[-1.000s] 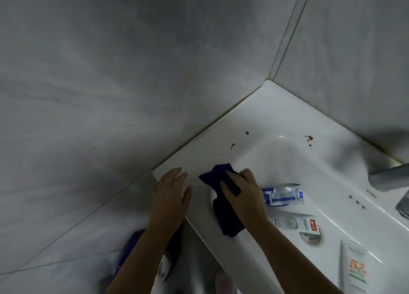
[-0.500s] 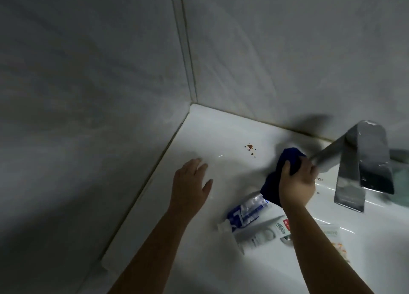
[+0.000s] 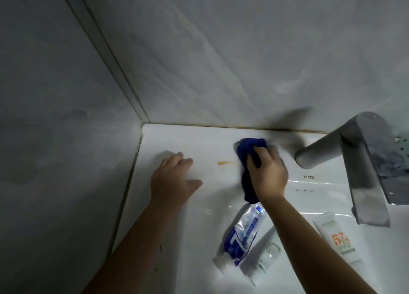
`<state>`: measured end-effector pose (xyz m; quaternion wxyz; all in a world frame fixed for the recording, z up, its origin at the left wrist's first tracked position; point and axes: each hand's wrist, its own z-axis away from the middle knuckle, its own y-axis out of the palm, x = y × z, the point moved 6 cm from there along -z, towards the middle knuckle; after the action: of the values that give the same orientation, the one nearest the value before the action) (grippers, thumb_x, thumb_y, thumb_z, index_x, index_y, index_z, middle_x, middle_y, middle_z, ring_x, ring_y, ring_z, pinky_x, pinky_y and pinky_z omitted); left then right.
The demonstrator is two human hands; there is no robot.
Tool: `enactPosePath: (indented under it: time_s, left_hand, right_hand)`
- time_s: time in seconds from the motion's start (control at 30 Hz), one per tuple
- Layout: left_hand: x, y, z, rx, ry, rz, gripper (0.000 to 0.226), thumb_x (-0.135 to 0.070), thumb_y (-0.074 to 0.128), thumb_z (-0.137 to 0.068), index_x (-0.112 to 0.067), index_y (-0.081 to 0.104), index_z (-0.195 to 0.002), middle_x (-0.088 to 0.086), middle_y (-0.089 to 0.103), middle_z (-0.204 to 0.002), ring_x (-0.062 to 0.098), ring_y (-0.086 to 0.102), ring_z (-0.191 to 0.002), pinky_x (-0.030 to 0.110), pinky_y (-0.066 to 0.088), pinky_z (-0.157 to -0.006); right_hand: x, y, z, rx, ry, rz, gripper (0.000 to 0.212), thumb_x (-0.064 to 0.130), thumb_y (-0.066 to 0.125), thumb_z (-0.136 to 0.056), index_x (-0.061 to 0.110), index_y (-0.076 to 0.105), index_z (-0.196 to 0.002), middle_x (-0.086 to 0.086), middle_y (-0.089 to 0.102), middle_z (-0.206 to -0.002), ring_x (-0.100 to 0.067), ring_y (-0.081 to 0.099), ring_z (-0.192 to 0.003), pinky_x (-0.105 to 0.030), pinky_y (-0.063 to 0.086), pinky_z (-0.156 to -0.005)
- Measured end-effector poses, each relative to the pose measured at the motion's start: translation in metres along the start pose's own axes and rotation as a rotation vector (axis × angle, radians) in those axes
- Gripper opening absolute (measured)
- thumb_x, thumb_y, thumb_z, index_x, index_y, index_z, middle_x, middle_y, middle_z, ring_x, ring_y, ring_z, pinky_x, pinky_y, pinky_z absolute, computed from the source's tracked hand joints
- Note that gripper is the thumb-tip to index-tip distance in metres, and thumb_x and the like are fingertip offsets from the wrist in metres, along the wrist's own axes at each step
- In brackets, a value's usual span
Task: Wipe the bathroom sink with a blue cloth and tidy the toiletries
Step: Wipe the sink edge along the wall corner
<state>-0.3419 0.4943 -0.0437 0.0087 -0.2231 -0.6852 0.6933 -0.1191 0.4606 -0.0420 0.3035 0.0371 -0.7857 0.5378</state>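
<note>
The right hand is clamped on the blue cloth, its fingers curled over the bunched fabric, which is pressed onto the back ledge of the sink near the wall joint. At nine o'clock from it, the left hand is laid flat on the same ledge, fingers apart and relaxed, with nothing held. Between the two hands, just beside the cloth at its nine o'clock, an orange-brown smear is left on the white surface. The wiping step is judged to be in hand, and the tidying is not yet begun. For the next move, the cloth would need to be drawn toward nine o'clock across the smear under firm pressure, with the left hand kept as a brace or lifted out of the path. At three o'clock from the right hand the metal faucet is mounted, and its base would have to be wiped round. The only container in view is the sink's basin, in which three tubes are lying. At six o'clock from the right hand a blue toothpaste tube is found, and a green-and-white tube is touching it, partly hidden by the forearm. At four o'clock, apart from those two, a white tube with orange print is seen near the spout end. These would likely need to be lifted out before the basin can be wiped.
</note>
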Motion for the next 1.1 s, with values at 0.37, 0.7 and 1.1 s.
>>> enactPosePath:
  time_s: [0.37, 0.7, 1.1]
  left_hand:
    - [0.002, 0.003, -0.001, -0.049, 0.008, 0.031, 0.061, -0.033, 0.089, -0.047, -0.011, 0.071, -0.101, 0.012, 0.066, -0.111, 0.034, 0.061, -0.094, 0.038, 0.052, -0.063]
    - [0.003, 0.001, 0.0, -0.11, 0.001, 0.089, 0.06, -0.032, 0.089, -0.045, -0.013, 0.071, -0.099, 0.011, 0.066, -0.11, 0.033, 0.062, -0.093, 0.037, 0.051, -0.063]
    - [0.002, -0.001, 0.001, -0.079, -0.014, 0.124, 0.057, -0.032, 0.089, -0.046, -0.014, 0.071, -0.098, 0.01, 0.066, -0.109, 0.033, 0.062, -0.092, 0.036, 0.051, -0.06]
  right_hand:
    - [0.071, 0.041, 0.013, 0.085, -0.242, 0.013, 0.038, 0.037, 0.046, -0.078, 0.011, 0.069, -0.094, -0.012, 0.063, -0.088, -0.03, 0.058, -0.065, -0.033, 0.047, -0.049]
    - [0.068, 0.04, 0.01, 0.012, -0.124, -0.006, 0.035, 0.035, 0.048, -0.073, 0.011, 0.069, -0.089, -0.015, 0.062, -0.087, -0.035, 0.057, -0.065, -0.033, 0.046, -0.05]
    - [0.078, 0.043, 0.022, 0.031, -0.171, -0.023, 0.028, 0.03, 0.052, -0.073, 0.012, 0.069, -0.085, -0.015, 0.062, -0.084, -0.031, 0.055, -0.057, -0.027, 0.043, -0.047]
